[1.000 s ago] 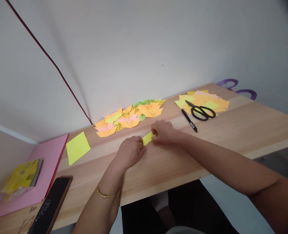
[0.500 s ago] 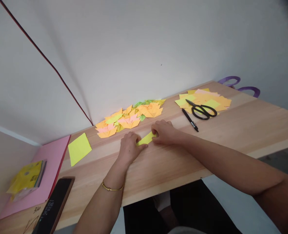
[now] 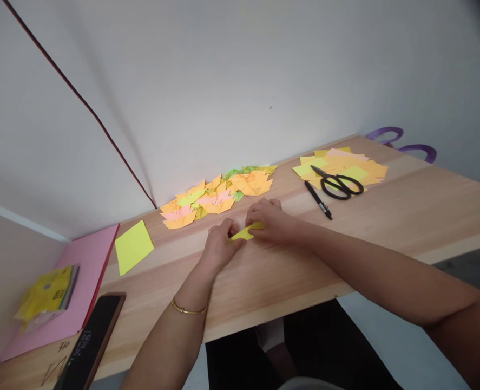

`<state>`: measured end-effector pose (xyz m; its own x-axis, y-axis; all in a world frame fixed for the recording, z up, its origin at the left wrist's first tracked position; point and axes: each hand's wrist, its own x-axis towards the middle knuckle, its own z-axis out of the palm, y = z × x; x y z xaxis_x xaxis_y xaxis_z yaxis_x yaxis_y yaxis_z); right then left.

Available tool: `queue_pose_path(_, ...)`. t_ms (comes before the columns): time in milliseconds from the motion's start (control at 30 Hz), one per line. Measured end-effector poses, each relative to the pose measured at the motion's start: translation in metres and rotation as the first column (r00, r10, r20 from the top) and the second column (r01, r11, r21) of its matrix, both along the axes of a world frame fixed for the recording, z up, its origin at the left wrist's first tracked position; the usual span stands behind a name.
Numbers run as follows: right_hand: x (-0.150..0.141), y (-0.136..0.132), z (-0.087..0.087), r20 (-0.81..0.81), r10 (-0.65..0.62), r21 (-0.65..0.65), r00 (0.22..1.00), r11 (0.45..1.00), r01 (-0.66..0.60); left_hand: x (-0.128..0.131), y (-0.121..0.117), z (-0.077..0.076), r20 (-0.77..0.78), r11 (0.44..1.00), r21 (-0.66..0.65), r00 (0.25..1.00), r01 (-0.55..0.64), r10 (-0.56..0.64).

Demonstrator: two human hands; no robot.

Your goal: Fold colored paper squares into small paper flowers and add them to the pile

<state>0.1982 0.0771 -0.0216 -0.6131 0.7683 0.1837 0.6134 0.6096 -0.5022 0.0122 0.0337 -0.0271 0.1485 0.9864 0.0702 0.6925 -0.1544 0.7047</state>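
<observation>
A small folded strip of yellow paper (image 3: 243, 234) lies low over the table between my two hands. Its left end is pinched by my left hand (image 3: 221, 244), thumb pointing right along the lower edge. My right hand (image 3: 271, 221) grips the other end, fingers curled and partly covering it. Behind the hands, folded paper flowers (image 3: 217, 201) in orange, pink, yellow and green, some with dotted marks, are heaped against the wall.
Loose coloured paper sheets (image 3: 369, 169) lie at the right under black scissors (image 3: 341, 187), beside a black pen (image 3: 318, 200). To the left are yellow square paper (image 3: 134, 248), a pink sheet (image 3: 91, 254) bearing a yellow packet (image 3: 47, 295), and a phone (image 3: 89, 341).
My right hand has shifted slightly left along the paper strip, closer to my left hand. Less of the strip shows between them. The view has moved a little.
</observation>
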Motion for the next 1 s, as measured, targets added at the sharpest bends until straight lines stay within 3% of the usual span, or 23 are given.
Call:
queue_pose_path(67, 0.0, 0.002, 0.0, -0.039, -0.003, -0.046, 0.999, 0.999, 0.001, 0.0, 0.001, 0.001, 0.129, 0.998, -0.013, 0.989, -0.068, 0.07)
queue_pose_path(133, 0.002, 0.005, 0.0, -0.141, -0.037, -0.137, 0.989, 0.99, 0.018, 0.0, 0.004, 0.002, 0.327, 0.985, -0.052, 0.93, -0.162, 0.17)
queue_pose_path(200, 0.003, 0.007, 0.0, -0.25, -0.104, -0.278, 0.963, 0.96, 0.032, -0.001, 0.007, 0.002, 0.557, 0.973, -0.102, 0.799, -0.206, 0.228)
queue_pose_path(300, 0.005, 0.008, 0.004, -0.353, -0.186, -0.428, 0.917, 0.904, 0.018, 0.001, 0.008, -0.001, 0.762, 0.983, -0.144, 0.622, -0.11, 0.181)
queue_pose_path(400, 0.005, 0.006, 0.008, -0.412, -0.192, -0.45, 0.891, 0.893, -0.016, 0.004, 0.006, -0.006, 0.751, 0.985, -0.173, 0.644, -0.021, 0.146)
queue_pose_path(533, 0.005, 0.005, 0.009, -0.432, -0.146, -0.465, 0.89, 0.882, -0.081, 0.004, 0.005, -0.012, 0.71, 0.983, -0.181, 0.686, -0.04, 0.159)
queue_pose_path(767, 0.005, 0.008, 0.001, -0.482, -0.143, -0.435, 0.864, 0.895, -0.095, 0.005, 0.005, -0.009, 0.777, 0.979, -0.201, 0.605, -0.027, 0.176)
queue_pose_path(1000, 0.005, 0.006, 0.004, -0.503, -0.101, -0.393, 0.858, 0.911, -0.123, 0.009, 0.005, -0.005, 0.829, 0.98, -0.188, 0.525, -0.062, 0.192)
